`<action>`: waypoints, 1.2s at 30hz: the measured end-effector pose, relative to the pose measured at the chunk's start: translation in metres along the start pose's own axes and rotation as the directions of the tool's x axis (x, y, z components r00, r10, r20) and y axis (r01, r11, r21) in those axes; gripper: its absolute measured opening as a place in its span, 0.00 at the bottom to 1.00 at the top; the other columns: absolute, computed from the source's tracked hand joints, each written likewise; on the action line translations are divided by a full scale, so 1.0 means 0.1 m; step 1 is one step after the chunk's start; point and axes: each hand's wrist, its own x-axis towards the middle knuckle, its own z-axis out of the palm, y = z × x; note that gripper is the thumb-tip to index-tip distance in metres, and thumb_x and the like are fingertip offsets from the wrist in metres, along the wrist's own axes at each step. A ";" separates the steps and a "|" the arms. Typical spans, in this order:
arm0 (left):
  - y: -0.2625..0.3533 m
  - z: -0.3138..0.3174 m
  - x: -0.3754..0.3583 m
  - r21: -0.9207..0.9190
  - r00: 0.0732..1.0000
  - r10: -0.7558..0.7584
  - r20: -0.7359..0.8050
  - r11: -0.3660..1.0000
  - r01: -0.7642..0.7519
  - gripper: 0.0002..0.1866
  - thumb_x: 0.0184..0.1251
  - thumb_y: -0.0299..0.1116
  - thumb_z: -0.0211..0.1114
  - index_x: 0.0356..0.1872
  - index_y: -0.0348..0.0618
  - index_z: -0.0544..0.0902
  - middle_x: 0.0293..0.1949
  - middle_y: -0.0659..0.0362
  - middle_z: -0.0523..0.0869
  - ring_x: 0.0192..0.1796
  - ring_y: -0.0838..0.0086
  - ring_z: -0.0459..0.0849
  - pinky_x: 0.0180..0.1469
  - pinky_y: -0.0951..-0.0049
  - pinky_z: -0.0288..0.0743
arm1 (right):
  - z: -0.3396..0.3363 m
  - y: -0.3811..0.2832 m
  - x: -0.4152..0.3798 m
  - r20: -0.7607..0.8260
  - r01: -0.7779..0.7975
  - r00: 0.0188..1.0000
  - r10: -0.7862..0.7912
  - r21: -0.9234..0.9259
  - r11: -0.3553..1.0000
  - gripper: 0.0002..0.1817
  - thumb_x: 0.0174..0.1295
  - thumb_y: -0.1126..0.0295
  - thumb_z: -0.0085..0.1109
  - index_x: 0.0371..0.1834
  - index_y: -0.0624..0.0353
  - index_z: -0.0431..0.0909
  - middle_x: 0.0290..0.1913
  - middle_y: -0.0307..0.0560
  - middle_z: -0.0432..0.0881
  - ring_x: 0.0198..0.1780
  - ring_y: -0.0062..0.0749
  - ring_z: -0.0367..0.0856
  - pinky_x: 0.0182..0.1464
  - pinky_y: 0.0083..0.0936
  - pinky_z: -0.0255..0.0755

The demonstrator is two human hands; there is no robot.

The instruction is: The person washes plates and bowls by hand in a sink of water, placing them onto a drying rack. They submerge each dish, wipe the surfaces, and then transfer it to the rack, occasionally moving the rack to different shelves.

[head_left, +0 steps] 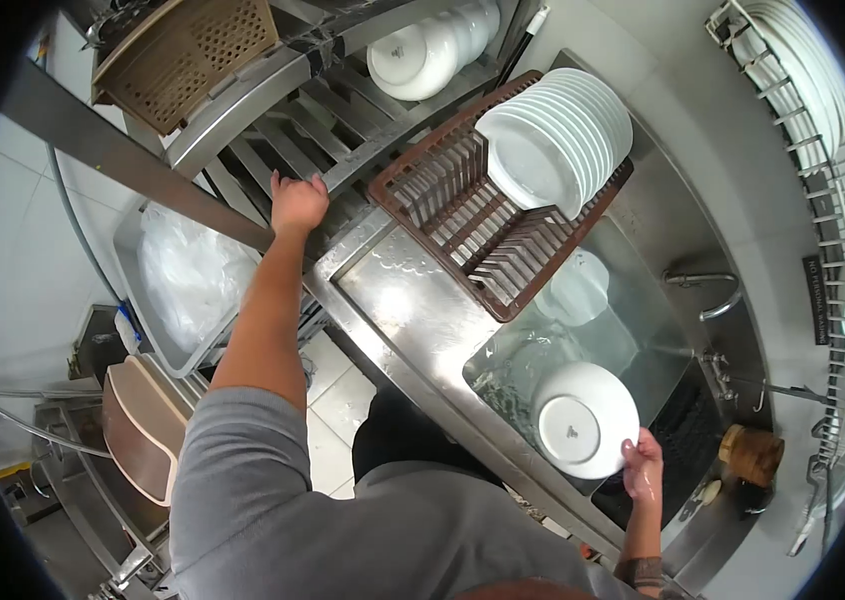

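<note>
My right hand [645,468] grips the rim of a white bowl [586,420], thumb on the outside. The bowl is tilted over the sink, its underside and foot ring facing up. Water fills the sink [633,285], where another white dish [575,288] lies partly under the surface. My left hand [300,204] is stretched forward at the edge of a slatted metal shelf [343,178]. Its fingers are curled at the shelf's front bar, their tips partly hidden. No dish shows in it.
A brown dish rack [423,225] holding several white plates [563,140] straddles the sink's far end. White bowls [413,58] lie stacked on the shelf. A faucet [708,285] juts from the right wall, below a wire rack [813,190]. A grey bin [188,290] stands at left.
</note>
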 end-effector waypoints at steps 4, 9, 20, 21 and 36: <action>-0.01 -0.01 -0.01 -0.011 0.999 -0.019 0.027 1.000 0.019 0.34 0.81 0.46 0.43 0.33 0.28 0.91 0.40 0.39 0.91 0.54 0.51 0.87 0.82 0.51 0.54 | -0.11 -0.89 -0.34 -0.007 0.191 0.981 -0.194 -0.127 0.973 0.06 0.71 0.79 0.63 0.49 0.64 0.81 0.47 0.41 0.88 0.47 0.22 0.82 0.56 0.23 0.74; -0.02 -0.10 -0.01 -0.085 0.995 -0.033 0.096 0.995 0.041 0.34 0.81 0.46 0.41 0.35 0.28 0.91 0.42 0.38 0.91 0.57 0.50 0.86 0.83 0.51 0.52 | 0.33 -1.79 -0.32 0.061 0.303 0.949 -0.309 0.091 0.949 0.17 0.70 0.68 0.69 0.56 0.66 0.79 0.52 0.47 0.88 0.54 0.31 0.85 0.63 0.31 0.76; -0.01 -0.08 0.02 -0.037 0.999 -0.001 0.054 0.999 0.003 0.33 0.80 0.46 0.45 0.32 0.28 0.91 0.38 0.39 0.91 0.53 0.50 0.87 0.83 0.49 0.52 | 2.99 -1.57 1.90 0.388 -0.101 0.869 -0.308 0.748 0.656 0.26 0.76 0.74 0.56 0.73 0.72 0.67 0.71 0.58 0.76 0.74 0.45 0.74 0.82 0.42 0.61; -0.01 -0.08 0.01 -0.046 0.999 -0.001 0.045 0.999 0.003 0.34 0.81 0.46 0.44 0.31 0.28 0.90 0.37 0.38 0.91 0.53 0.49 0.87 0.82 0.49 0.53 | 3.38 -1.66 2.04 0.360 -0.091 0.888 -0.286 0.747 0.658 0.24 0.79 0.73 0.52 0.74 0.72 0.65 0.72 0.58 0.75 0.74 0.45 0.73 0.82 0.43 0.61; -0.03 0.08 0.09 -0.026 0.996 0.092 -0.016 0.995 -0.092 0.31 0.81 0.42 0.48 0.25 0.29 0.88 0.30 0.41 0.89 0.46 0.47 0.86 0.78 0.44 0.59 | 6.79 -2.60 4.33 0.146 0.263 0.835 -0.531 0.741 0.618 0.16 0.79 0.73 0.50 0.66 0.62 0.74 0.69 0.55 0.78 0.70 0.41 0.78 0.73 0.34 0.70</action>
